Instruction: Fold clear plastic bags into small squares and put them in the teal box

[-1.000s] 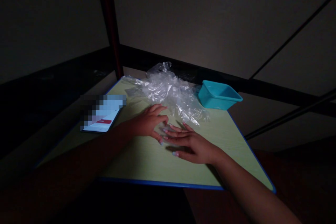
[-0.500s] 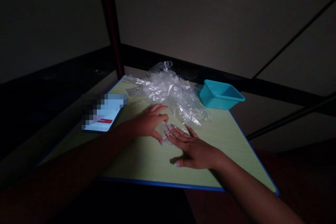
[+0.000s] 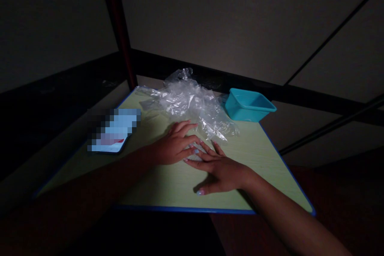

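A small piece of clear plastic (image 3: 195, 155), perhaps a folded bag, lies flat on the table under my fingertips. My right hand (image 3: 220, 170) rests over it, palm down, open, with the fingers spread and the thumb out to the side. From the left, my left hand (image 3: 177, 144) reaches across the same piece. Its thumb and index fingertips touch the plastic a little apart, and the other fingers stretch forward. Just beyond both hands spreads a crumpled heap of clear plastic bags (image 3: 192, 102). The fingers hide part of the small piece.
A turquoise plastic basket (image 3: 249, 106) stands at the table's back right corner. On the left lies a phone (image 3: 115, 132) with its screen lit and partly blurred out. The pale green table (image 3: 162, 188) has a blue edge. Dark walls stand behind it.
My left hand has moved right, bringing its thumb and index finger onto the small plastic piece beside my right fingers. My right hand stays nearly in place, its fingers slightly more spread.
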{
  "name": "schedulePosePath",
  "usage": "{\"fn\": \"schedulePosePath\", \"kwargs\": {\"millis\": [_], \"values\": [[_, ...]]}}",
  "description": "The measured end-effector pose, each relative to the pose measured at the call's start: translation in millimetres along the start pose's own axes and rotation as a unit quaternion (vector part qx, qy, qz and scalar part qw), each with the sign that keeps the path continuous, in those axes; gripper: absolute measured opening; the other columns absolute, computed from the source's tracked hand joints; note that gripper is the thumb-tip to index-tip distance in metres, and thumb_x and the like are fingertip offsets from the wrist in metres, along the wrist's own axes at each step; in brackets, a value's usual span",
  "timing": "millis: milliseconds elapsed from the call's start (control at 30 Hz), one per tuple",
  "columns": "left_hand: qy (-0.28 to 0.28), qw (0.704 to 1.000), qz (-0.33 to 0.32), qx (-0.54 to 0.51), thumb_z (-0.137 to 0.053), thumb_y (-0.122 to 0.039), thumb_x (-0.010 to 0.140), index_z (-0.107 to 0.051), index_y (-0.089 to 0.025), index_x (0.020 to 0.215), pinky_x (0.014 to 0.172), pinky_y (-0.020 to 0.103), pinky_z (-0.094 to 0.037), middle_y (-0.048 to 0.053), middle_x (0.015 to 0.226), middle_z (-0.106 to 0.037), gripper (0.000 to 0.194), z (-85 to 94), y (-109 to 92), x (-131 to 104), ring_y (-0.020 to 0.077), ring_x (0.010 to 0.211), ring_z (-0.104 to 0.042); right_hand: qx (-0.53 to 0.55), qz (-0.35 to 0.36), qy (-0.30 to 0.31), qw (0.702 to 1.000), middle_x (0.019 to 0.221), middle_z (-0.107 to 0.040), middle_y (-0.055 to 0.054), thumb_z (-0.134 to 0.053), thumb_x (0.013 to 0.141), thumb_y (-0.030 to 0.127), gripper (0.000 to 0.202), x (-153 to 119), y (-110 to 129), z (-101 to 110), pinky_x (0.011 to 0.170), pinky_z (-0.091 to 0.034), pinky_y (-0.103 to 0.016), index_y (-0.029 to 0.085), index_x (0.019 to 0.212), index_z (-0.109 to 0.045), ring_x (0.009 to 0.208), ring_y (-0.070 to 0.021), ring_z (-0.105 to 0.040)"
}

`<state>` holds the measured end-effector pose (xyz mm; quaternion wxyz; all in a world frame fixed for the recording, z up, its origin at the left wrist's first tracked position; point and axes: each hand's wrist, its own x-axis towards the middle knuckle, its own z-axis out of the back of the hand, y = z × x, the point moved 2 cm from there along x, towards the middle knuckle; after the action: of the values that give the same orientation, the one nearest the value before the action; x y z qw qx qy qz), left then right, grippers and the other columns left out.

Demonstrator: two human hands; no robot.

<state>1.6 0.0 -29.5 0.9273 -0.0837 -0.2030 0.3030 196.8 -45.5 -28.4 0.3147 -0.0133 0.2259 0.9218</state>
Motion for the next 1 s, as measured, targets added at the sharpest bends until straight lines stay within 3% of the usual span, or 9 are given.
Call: {"fn": "schedulePosePath", "kwargs": {"millis": [100, 200, 300, 633, 833, 1000], "values": [[0.020, 0.999, 0.034, 0.017, -0.040, -0.039, 0.093, -0.055, -0.029, 0.126, 0.109, 0.059, -0.014, 0.008, 0.153, -0.026, 0.037, -6.8, 0, 0, 0.0335, 0.140, -0.015, 0.007, -0.004, -0.015, 1.000, 0.156, -0.014, -0.003, -0.071, 0.068, 0.060, 0.089, 0, 0, 0, 0.104, 0.013, -0.066, 0.042, 0.143, -0.027, 0.142, -0.0382, 0.000], [0.042, 0.994, 0.092, 0.048, -0.037, -0.039, 0.094, -0.032, -0.037, 0.143, 0.104, 0.068, -0.008, 0.006, 0.157, -0.013, 0.049, -13.3, 7, -1, 0.0370, 0.142, -0.005, 0.010, -0.011, -0.022, 1.000, 0.156, -0.011, -0.001, -0.073, 0.066, 0.059, 0.089, 0, 1, 0, 0.104, 0.011, -0.067, 0.044, 0.142, -0.030, 0.141, -0.0392, 0.002], [0.059, 0.986, 0.132, 0.081, -0.036, -0.039, 0.094, -0.020, -0.037, 0.147, 0.102, 0.071, -0.006, 0.008, 0.158, -0.010, 0.056, -17.6, 14, -3, 0.0377, 0.143, -0.001, 0.014, -0.009, -0.030, 0.999, 0.156, -0.006, 0.000, -0.073, 0.067, 0.058, 0.087, 0, 3, 0, 0.104, 0.011, -0.066, 0.044, 0.141, -0.032, 0.141, -0.0387, 0.003], [0.082, 0.983, 0.123, 0.106, -0.029, -0.037, 0.095, -0.022, -0.027, 0.148, 0.102, 0.073, -0.003, 0.012, 0.155, -0.018, 0.054, -20.4, 16, -5, 0.0342, 0.143, -0.009, 0.051, -0.014, -0.011, 0.999, 0.155, -0.006, -0.005, -0.066, 0.079, 0.049, 0.084, -19, 1, 13, 0.109, 0.005, -0.062, 0.036, 0.147, -0.017, 0.143, -0.0328, -0.005], [0.095, 0.979, 0.137, 0.116, -0.033, -0.037, 0.094, -0.028, -0.027, 0.146, 0.102, 0.072, -0.003, 0.012, 0.155, -0.020, 0.053, -18.6, 18, -5, 0.0347, 0.143, -0.011, 0.043, -0.031, 0.029, 0.998, 0.155, -0.009, -0.005, -0.069, 0.075, 0.050, 0.081, -29, 1, 15, 0.107, 0.006, -0.066, 0.038, 0.144, -0.028, 0.141, -0.0365, 0.002], [0.085, 0.979, 0.125, 0.134, -0.031, -0.037, 0.095, -0.028, -0.024, 0.146, 0.104, 0.070, 0.000, 0.014, 0.155, -0.018, 0.052, -11.2, 15, -5, 0.0310, 0.143, -0.010, 0.038, -0.044, 0.068, 0.996, 0.155, -0.004, -0.010, -0.068, 0.077, 0.046, 0.078, -29, 7, 21, 0.105, 0.008, -0.066, 0.033, 0.144, -0.030, 0.141, -0.0363, 0.003]]}}
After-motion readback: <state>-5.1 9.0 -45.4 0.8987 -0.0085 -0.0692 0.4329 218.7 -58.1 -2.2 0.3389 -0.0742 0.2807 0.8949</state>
